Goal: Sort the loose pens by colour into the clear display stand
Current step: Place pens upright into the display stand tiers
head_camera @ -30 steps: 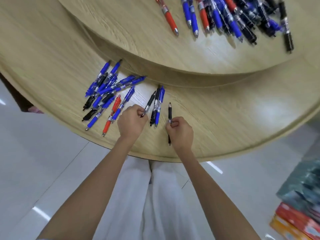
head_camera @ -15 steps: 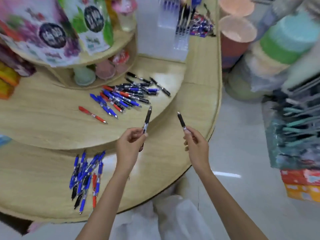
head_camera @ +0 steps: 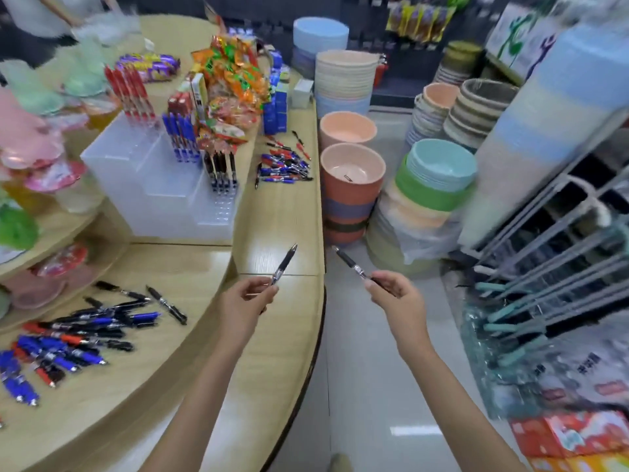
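Lifted off the shelf [head_camera: 289, 335], the left hand [head_camera: 246, 299] pinched one black pen [head_camera: 285, 262], the right hand [head_camera: 396, 298] another black pen [head_camera: 349, 261], tips seemingly angled beyond the fingers [head_camera: 263, 288].

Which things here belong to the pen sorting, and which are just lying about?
Job: left hand, left pen, right hand, right pen, stand, near pile, far pile.
Lying about: basins, snack packets.
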